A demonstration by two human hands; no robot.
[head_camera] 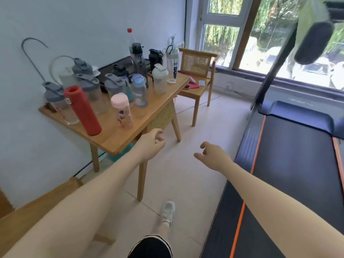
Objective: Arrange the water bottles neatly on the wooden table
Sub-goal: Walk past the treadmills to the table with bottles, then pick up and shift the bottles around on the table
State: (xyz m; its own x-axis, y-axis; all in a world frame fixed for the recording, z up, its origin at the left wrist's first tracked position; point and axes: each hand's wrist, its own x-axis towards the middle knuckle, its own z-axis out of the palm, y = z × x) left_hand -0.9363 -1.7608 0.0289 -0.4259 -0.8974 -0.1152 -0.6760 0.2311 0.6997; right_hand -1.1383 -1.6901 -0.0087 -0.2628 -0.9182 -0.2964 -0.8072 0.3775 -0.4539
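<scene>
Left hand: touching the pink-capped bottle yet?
Apart. Head view shows the left hand empty past the table edge, bare wood between it and the pink-capped bottle.

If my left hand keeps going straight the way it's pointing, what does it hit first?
Probably the near corner of the wooden table. The left hand hangs open beside that edge, with the pink-capped bottle the nearest bottle beyond it. Depth is unclear.

Bright window (279,43) daylight, warped edges
</scene>
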